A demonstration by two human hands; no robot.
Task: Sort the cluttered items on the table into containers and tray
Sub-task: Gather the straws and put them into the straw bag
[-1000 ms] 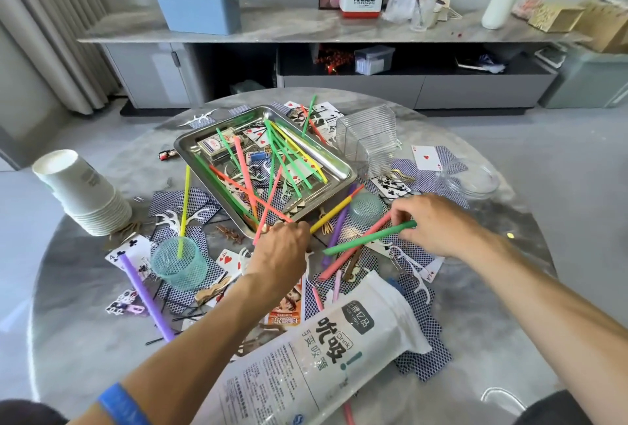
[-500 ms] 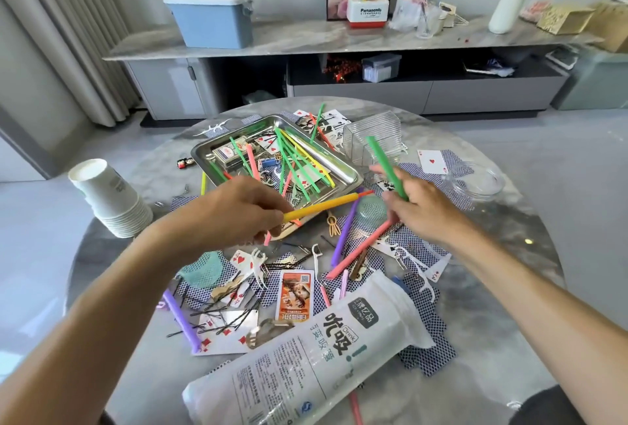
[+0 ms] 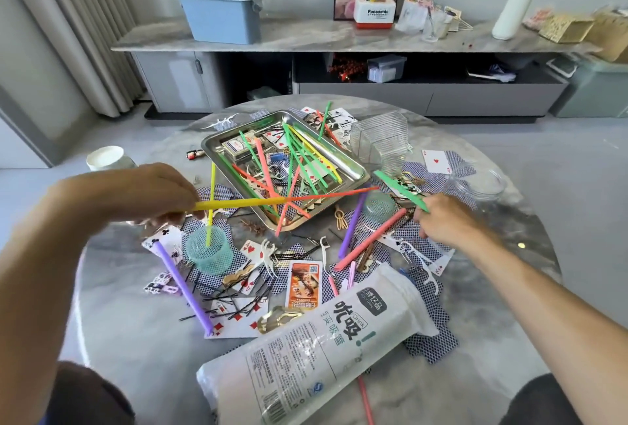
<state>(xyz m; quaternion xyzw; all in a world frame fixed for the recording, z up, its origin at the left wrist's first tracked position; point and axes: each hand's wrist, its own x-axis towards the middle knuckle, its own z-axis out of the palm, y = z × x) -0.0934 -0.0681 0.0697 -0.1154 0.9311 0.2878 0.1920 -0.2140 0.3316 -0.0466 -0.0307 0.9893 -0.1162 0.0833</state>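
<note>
Yellow straw (image 3: 238,203) gripped by raised left hand (image 3: 136,193), right hand (image 3: 445,220) pinching green straw (image 3: 401,189)

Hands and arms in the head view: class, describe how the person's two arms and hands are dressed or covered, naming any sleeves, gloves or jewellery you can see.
Both hands are bare, with no gloves and no rings visible. The left hand and right hand lead into forearms that are uncovered as far as the frame shows; no sleeve, watch or band shows on either arm in this picture. Dark fabric at the bottom corners looks like clothing, but I cannot tell which garment.
</note>
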